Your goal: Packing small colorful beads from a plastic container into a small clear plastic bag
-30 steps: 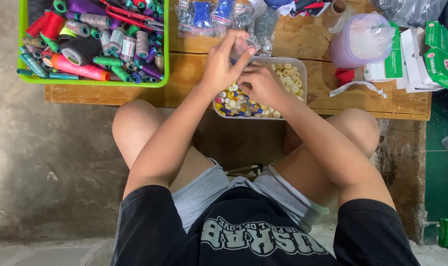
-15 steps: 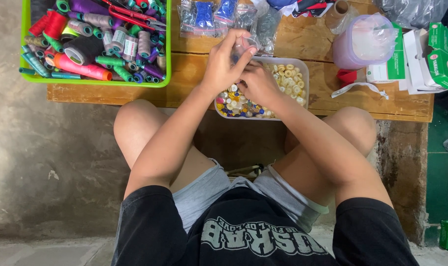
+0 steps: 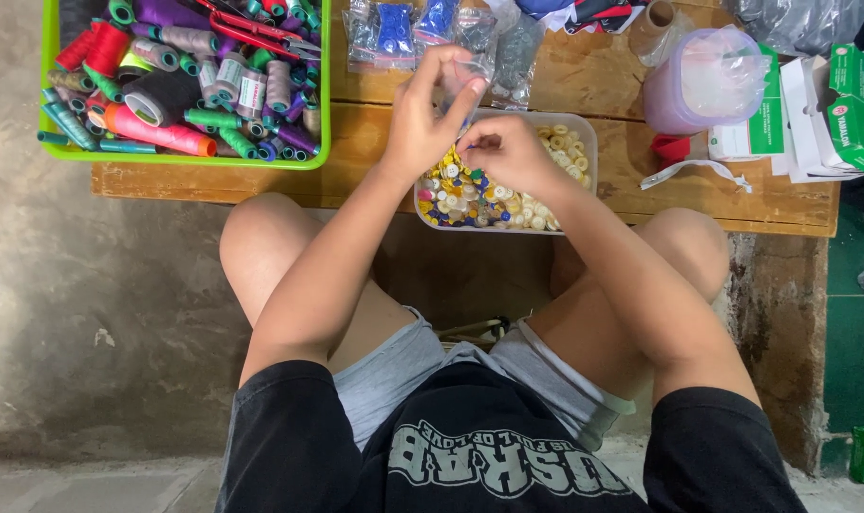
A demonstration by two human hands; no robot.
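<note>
Head view: small clear plastic bag (image 3: 465, 71) is pinched upright by the left hand (image 3: 422, 119) directly over the button tray (image 3: 584, 128), right hand (image 3: 508, 152) fingertips pressed together at its mouth, for filling.

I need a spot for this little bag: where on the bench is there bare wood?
Bare wood shows between the green thread tray and the button tub, and right of the tub up to the white zipper strip. The back edge is crowded with small bags, a lilac container and boxes.
</note>
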